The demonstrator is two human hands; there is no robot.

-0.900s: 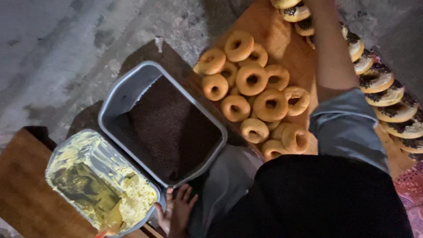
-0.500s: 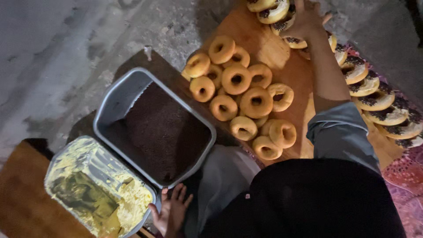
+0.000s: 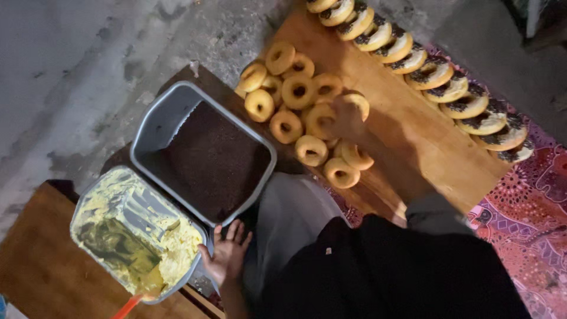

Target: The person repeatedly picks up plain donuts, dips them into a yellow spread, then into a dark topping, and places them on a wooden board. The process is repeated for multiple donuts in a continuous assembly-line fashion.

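On a wooden board [image 3: 413, 136] over concrete floor, the right hand [image 3: 345, 118] closed its fingers on a plain doughnut [image 3: 354, 105] in the pile; the left hand [image 3: 227, 254], fingers spread, steadied the cream tub [image 3: 88, 204].

At frame centre the right hand [image 3: 345, 118] rests on a plain doughnut [image 3: 356, 105] in the pile. Lower left, the left hand [image 3: 226, 255] touches the cream tub [image 3: 94, 195] beside the sprinkle tray [image 3: 155, 127].
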